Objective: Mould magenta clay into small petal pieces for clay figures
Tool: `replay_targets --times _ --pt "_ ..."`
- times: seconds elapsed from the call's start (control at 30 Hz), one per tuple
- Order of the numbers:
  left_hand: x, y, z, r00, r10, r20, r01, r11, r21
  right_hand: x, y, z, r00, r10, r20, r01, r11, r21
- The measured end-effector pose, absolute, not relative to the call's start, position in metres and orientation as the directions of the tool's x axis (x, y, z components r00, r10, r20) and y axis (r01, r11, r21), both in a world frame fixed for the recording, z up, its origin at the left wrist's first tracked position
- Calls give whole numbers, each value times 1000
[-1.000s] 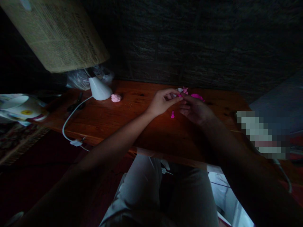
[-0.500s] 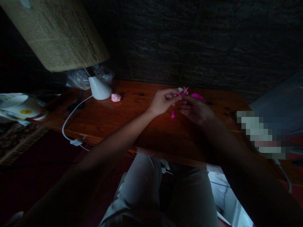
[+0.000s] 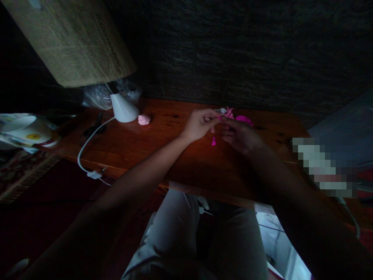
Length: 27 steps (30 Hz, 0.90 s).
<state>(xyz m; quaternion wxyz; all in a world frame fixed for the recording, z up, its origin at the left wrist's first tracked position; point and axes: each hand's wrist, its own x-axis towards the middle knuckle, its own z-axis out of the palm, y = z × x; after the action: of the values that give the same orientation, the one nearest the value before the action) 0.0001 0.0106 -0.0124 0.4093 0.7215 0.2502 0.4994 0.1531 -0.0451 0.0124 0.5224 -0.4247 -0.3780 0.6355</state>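
Over the wooden table, my left hand (image 3: 198, 124) and my right hand (image 3: 240, 134) meet fingertip to fingertip. Both pinch a small bit of magenta clay (image 3: 220, 118), mostly hidden by the fingers. Below them on the tabletop lies a small magenta clay piece (image 3: 213, 141), narrower at its top. Behind the fingers sit a pink spiky clay shape (image 3: 229, 112) and a whitish piece (image 3: 222, 111), partly covered. A flat magenta clay piece (image 3: 244, 120) rests just beyond my right hand. Farther left is a pale pink clay lump (image 3: 143, 119).
A lamp with a white base (image 3: 124, 109) and newsprint shade (image 3: 84, 46) stands at the left, its cord hanging over the edge. Dark scissors (image 3: 94, 128), a clear plastic bag (image 3: 97, 97) and a white cup (image 3: 26, 130) are near it. A dark wall (image 3: 233, 58) backs the table (image 3: 140, 151).
The hands stay together with only slight finger movement; the fingertips have shifted slightly left of the pink spiky shape. The whole view has drifted slightly.
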Motion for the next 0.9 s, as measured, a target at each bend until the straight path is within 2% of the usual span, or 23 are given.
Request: replay_targets --times 0.13,0.43,0.63,0.9 --pt "1 9 -12 374 774 512 -30 -542 840 152 -47 13 -48 993 -105 -302 -114 -946" --pt "0 0 -7 395 765 509 41 -568 822 153 -48 9 -5 992 123 -90 122 -988" --pt "0 -1 -8 425 763 486 34 -551 834 153 -48 10 10 989 147 -31 147 -989" --pt "2 -2 -7 444 747 495 -16 -546 838 153 -52 15 15 961 276 65 274 -960"
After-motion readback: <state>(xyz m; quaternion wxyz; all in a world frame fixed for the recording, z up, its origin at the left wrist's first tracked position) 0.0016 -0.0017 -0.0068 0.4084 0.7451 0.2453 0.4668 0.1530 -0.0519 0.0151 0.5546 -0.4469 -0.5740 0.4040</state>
